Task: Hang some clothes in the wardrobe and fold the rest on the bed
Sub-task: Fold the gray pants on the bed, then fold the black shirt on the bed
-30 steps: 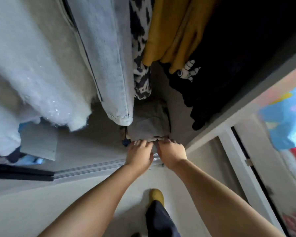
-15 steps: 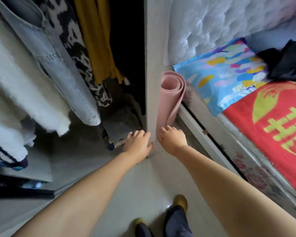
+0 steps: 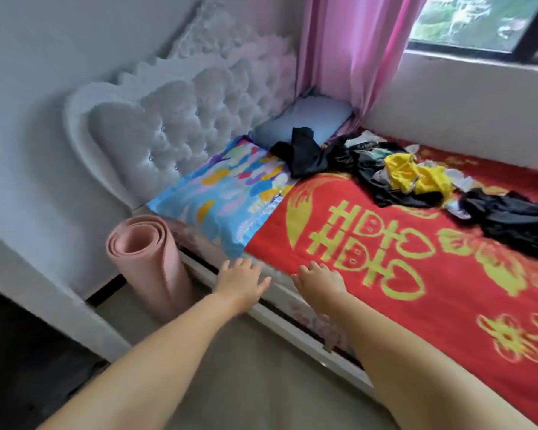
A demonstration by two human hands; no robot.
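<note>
Across most of the view, bed (image 3: 280, 301) with white frame, running from lower right up to tufted pale headboard (image 3: 180, 125) at upper left. Red blanket (image 3: 416, 305) with yellow characters and heart shapes covers the mattress. Pink curtain (image 3: 348, 48) hangs at the far corner beside a window (image 3: 479, 23). Grey floor (image 3: 261, 367) below.

Two pillows at the head end: patterned blue pillow (image 3: 224, 193) nearest, plain pale-blue pillow (image 3: 308, 122) behind it, against the curtain.

Clothes unfolded, in a loose heap on the far half of the blanket, well apart from both hands. Black garment (image 3: 305, 153) lies partly over both pillows. Yellow garment (image 3: 416, 175) sits crumpled mid-heap on dark fabric. Another black garment (image 3: 516, 218) sprawls toward the right edge. Smaller pale pieces mixed in; kinds not clear.

Rolled pink mat (image 3: 149, 262) stands upright on the floor, just beside the bed frame below the patterned pillow.

Left hand (image 3: 241, 279) reaches toward the bed's near edge, fingers spread and straight, holding nothing. Right hand (image 3: 320, 282) over the blanket's near edge, fingers relaxed, slightly bent, holding nothing; contact with blanket not clear.
</note>
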